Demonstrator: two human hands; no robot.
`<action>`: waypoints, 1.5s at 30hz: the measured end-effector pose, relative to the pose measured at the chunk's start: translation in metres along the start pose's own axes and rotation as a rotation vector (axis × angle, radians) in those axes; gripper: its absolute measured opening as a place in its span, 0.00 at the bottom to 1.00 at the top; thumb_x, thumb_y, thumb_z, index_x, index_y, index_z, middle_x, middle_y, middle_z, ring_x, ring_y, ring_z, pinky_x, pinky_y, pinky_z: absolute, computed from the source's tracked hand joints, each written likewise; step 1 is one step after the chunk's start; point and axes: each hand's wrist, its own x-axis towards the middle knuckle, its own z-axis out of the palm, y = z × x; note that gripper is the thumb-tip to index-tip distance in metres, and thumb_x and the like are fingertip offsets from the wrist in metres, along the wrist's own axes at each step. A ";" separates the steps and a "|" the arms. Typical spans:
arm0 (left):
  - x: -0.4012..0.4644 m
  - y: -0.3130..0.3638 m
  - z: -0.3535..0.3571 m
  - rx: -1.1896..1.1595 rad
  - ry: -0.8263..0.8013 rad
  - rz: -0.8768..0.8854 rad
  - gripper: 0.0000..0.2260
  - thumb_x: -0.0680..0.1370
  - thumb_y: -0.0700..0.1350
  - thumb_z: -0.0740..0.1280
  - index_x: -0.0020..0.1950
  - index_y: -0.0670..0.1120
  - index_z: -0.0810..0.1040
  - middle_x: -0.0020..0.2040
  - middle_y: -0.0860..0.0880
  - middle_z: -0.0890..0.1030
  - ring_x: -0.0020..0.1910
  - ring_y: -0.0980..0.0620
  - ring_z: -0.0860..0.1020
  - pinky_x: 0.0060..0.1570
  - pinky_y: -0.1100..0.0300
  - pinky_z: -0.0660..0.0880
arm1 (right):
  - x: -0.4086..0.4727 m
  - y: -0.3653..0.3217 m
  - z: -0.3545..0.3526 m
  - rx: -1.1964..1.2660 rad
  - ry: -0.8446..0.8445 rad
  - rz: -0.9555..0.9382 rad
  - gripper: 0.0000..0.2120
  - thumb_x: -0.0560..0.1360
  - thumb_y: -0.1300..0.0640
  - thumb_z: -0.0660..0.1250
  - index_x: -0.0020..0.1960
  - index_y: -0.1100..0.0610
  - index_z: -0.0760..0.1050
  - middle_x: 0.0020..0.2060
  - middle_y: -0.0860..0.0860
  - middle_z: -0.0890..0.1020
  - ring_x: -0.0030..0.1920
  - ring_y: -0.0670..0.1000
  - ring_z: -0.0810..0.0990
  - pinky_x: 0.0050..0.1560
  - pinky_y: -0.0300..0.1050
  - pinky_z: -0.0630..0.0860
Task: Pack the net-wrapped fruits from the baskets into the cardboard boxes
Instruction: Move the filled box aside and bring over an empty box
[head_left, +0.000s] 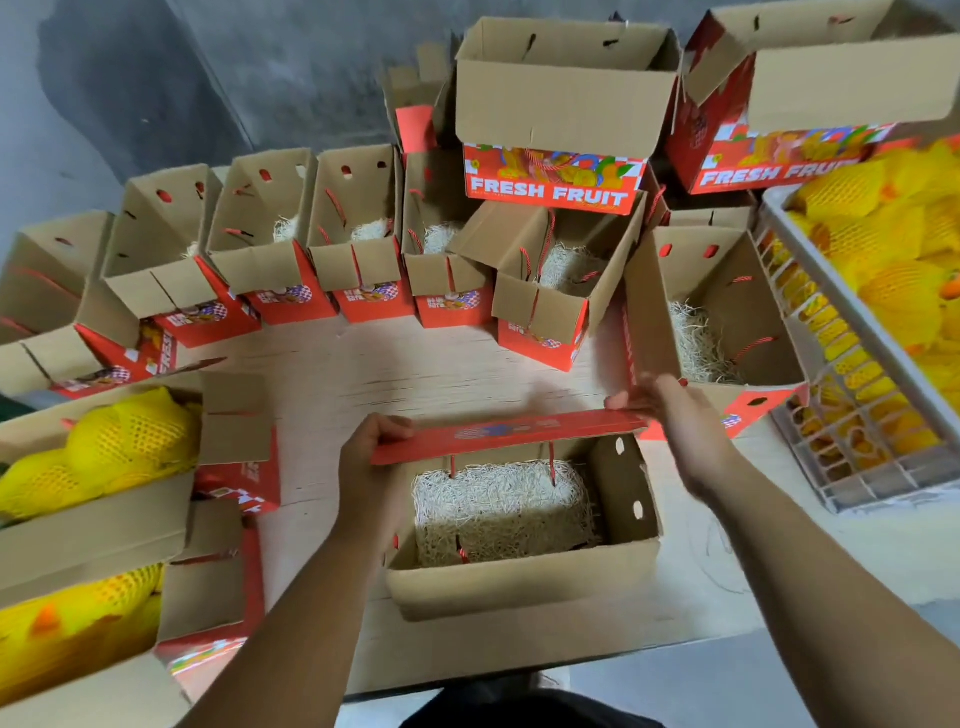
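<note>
A person's left hand (371, 452) and right hand (670, 415) pinch opposite ends of the far flap (506, 434) of an open cardboard box (519, 582), fingers curled over its edge, above the straw padding (501, 512). The flap's long axis runs nine to three o'clock. Net-wrapped fruits (878, 249) fill the white basket (852, 322) at two o'clock, nearer the right hand. Empty boxes (358, 234) line twelve o'clock.
</note>
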 end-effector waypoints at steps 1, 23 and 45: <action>0.001 -0.001 0.001 -0.015 -0.018 0.007 0.16 0.71 0.18 0.57 0.40 0.39 0.73 0.43 0.50 0.80 0.41 0.58 0.78 0.43 0.66 0.76 | 0.012 -0.011 -0.001 -0.135 -0.056 0.011 0.19 0.80 0.50 0.60 0.44 0.58 0.87 0.45 0.56 0.87 0.50 0.55 0.84 0.60 0.47 0.74; 0.013 -0.026 -0.007 0.113 -0.064 0.088 0.28 0.68 0.20 0.63 0.42 0.56 0.78 0.49 0.44 0.82 0.49 0.41 0.80 0.52 0.35 0.77 | 0.067 -0.062 0.094 -1.198 -0.620 0.566 0.22 0.80 0.40 0.55 0.44 0.54 0.80 0.32 0.53 0.83 0.33 0.51 0.82 0.41 0.42 0.75; 0.014 -0.019 0.000 0.290 -0.093 0.129 0.13 0.69 0.35 0.64 0.39 0.54 0.77 0.36 0.54 0.80 0.38 0.50 0.77 0.39 0.54 0.73 | 0.057 -0.117 0.148 -1.119 -0.018 -0.383 0.21 0.81 0.48 0.64 0.72 0.53 0.69 0.66 0.59 0.75 0.67 0.65 0.72 0.65 0.62 0.72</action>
